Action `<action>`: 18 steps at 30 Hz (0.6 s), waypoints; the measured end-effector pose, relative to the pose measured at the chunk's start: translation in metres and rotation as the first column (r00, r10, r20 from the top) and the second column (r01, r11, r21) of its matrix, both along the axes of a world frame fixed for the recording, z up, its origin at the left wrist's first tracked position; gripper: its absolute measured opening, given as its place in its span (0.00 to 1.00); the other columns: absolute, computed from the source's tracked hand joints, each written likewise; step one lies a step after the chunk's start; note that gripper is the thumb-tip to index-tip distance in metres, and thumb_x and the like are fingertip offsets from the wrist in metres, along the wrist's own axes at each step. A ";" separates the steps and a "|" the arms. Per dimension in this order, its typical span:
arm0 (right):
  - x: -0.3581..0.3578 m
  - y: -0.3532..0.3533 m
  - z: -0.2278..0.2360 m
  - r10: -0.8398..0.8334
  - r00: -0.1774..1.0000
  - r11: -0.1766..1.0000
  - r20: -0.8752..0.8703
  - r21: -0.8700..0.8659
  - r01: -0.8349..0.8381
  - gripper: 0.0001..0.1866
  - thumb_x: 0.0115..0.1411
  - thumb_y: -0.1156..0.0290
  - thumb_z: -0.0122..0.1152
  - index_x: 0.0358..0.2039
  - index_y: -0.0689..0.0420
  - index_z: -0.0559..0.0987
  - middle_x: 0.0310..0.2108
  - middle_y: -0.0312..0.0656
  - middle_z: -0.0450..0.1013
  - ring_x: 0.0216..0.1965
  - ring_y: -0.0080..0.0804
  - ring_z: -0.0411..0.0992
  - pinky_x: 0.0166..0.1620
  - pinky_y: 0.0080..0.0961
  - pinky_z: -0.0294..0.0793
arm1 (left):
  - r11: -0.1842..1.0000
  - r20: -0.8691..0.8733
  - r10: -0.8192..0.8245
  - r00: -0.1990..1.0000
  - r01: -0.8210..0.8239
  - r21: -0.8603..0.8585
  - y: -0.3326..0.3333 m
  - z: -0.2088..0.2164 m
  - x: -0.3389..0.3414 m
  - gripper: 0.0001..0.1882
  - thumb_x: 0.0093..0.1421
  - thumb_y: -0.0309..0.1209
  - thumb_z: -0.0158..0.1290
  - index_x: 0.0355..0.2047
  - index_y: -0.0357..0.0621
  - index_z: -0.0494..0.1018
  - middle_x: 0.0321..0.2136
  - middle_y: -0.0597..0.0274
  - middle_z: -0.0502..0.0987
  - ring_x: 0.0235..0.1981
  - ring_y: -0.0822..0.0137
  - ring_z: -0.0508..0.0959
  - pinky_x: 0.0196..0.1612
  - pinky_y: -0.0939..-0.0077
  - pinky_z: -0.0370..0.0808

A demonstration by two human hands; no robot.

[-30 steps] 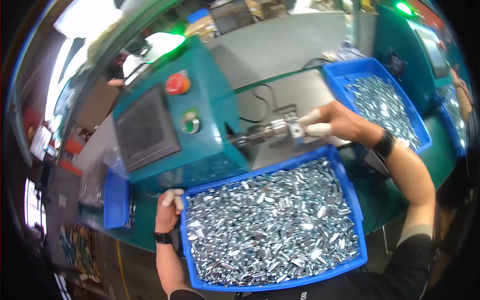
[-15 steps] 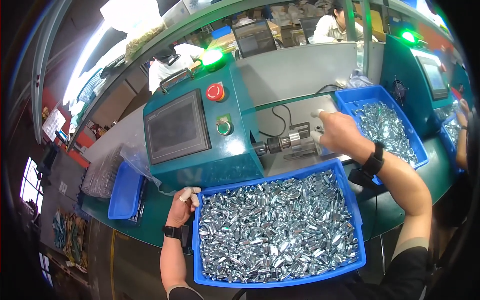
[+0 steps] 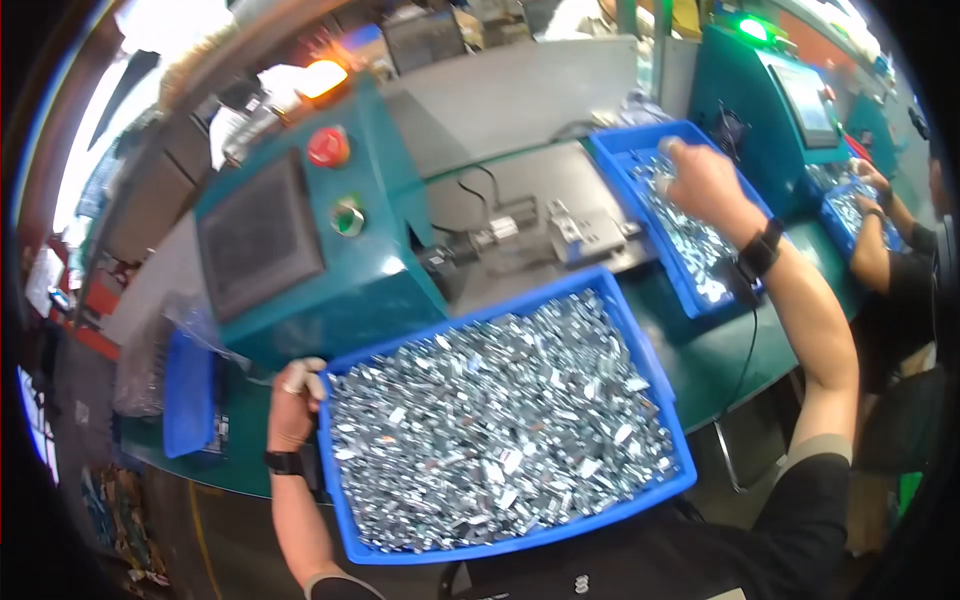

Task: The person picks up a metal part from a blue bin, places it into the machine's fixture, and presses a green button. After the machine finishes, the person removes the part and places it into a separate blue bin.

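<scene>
My right hand (image 3: 712, 190) is over the far blue bin (image 3: 735, 175), which holds shiny metal fittings (image 3: 690, 240). Its thumb and forefinger, in pale finger cots, are apart, and no part shows between them. My left hand (image 3: 296, 400) rests at the far left corner of the large near blue bin (image 3: 345, 530), fingers curled and blurred. Whether a small part is in them is hidden. Many short silvery metal fittings (image 3: 500, 430) fill this near bin. Beyond it, a metal fixture block (image 3: 587, 235) stands beside the spindle (image 3: 470, 245) of the green machine (image 3: 370, 270).
The machine carries a dark screen (image 3: 262, 240), a red stop button (image 3: 328, 147), a green button (image 3: 347, 217) and a lit orange lamp (image 3: 322, 78). An empty-looking blue bin (image 3: 188, 395) stands left. At right, a co-worker's hands (image 3: 872, 205) are at another bin beside a second machine (image 3: 700, 90).
My right hand has moved from the fixture to over the far bin, its fingers now apart. The near machine's lamp has turned from green to orange. The whole view has shifted.
</scene>
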State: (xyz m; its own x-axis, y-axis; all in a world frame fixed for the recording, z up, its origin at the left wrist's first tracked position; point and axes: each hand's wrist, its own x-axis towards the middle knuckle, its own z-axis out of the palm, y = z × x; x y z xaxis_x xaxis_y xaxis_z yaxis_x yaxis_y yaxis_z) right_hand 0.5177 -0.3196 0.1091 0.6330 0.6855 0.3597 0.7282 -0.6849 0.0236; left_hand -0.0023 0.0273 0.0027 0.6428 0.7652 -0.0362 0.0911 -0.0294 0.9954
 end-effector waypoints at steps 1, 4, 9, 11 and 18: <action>0.003 -0.014 -0.002 0.036 0.992 0.992 0.123 0.118 -0.050 0.23 0.56 0.63 0.66 0.51 0.59 0.78 0.32 0.53 0.78 0.36 0.52 0.77 0.39 0.44 0.77 | 1.000 0.024 -0.010 1.000 0.010 -0.003 0.002 0.000 0.003 0.22 0.71 0.46 0.47 0.41 0.36 0.76 0.18 0.68 0.72 0.17 0.78 0.65 0.23 0.83 0.62; 0.003 -0.029 -0.016 0.226 0.955 0.931 0.195 0.247 -0.270 0.21 0.57 0.66 0.68 0.50 0.59 0.79 0.34 0.50 0.78 0.36 0.49 0.77 0.39 0.40 0.77 | 0.998 0.036 0.003 0.999 0.000 -0.067 0.000 0.004 0.007 0.21 0.71 0.45 0.46 0.41 0.37 0.76 0.18 0.67 0.71 0.17 0.78 0.64 0.22 0.84 0.61; -0.065 -0.005 -0.038 0.732 0.625 0.681 -0.272 0.270 -0.681 0.18 0.56 0.70 0.68 0.47 0.58 0.80 0.34 0.45 0.76 0.35 0.46 0.77 0.38 0.35 0.77 | 0.998 0.055 -0.002 0.998 0.005 -0.059 0.006 -0.004 -0.002 0.20 0.71 0.44 0.47 0.42 0.37 0.76 0.19 0.67 0.72 0.16 0.78 0.64 0.22 0.85 0.60; -0.091 0.007 -0.049 0.785 0.560 0.616 -0.266 0.247 -0.748 0.17 0.56 0.70 0.68 0.47 0.58 0.80 0.34 0.45 0.76 0.35 0.46 0.77 0.38 0.36 0.77 | 0.999 0.060 0.000 0.998 0.003 -0.051 0.006 -0.006 -0.005 0.20 0.71 0.44 0.47 0.42 0.37 0.76 0.19 0.66 0.72 0.16 0.78 0.65 0.22 0.85 0.60; -0.125 0.013 -0.058 0.793 0.588 0.596 -0.162 0.004 -0.803 0.02 0.53 0.77 0.60 0.29 0.59 0.76 0.32 0.47 0.72 0.32 0.48 0.77 0.35 0.41 0.77 | 1.000 0.045 0.006 0.999 -0.005 -0.018 -0.003 -0.006 0.001 0.21 0.70 0.47 0.49 0.42 0.38 0.76 0.17 0.67 0.71 0.15 0.78 0.63 0.20 0.84 0.59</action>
State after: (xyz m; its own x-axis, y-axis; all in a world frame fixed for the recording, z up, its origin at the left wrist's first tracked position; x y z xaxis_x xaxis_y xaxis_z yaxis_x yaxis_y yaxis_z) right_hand 0.3931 -0.3066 0.0507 -0.1427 0.9563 0.2554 0.9803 0.1721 -0.0970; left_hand -0.0008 0.0248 -0.0035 0.6396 0.7684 -0.0210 0.0461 -0.0111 0.9989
